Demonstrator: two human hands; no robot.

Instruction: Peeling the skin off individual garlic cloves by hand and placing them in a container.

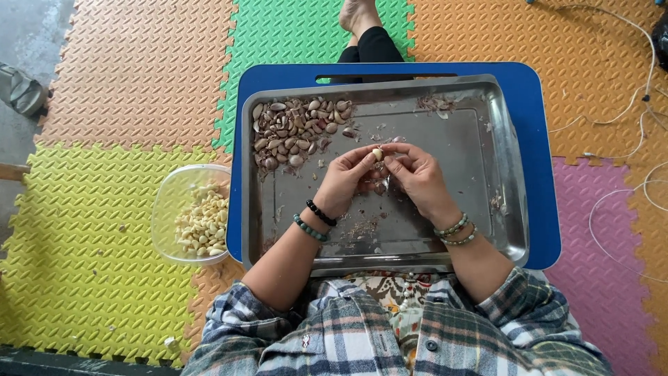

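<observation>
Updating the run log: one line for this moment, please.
left hand + right hand: pinching garlic clove | over steel tray | unpeeled pile far-left corner

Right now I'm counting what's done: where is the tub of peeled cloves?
The tub sits on the foam mat, left of the tray, beside the left hand.

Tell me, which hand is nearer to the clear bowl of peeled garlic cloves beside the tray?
The left hand. It is over the metal tray, on the side towards the clear bowl. The right hand is farther off, beyond the left one.
</observation>
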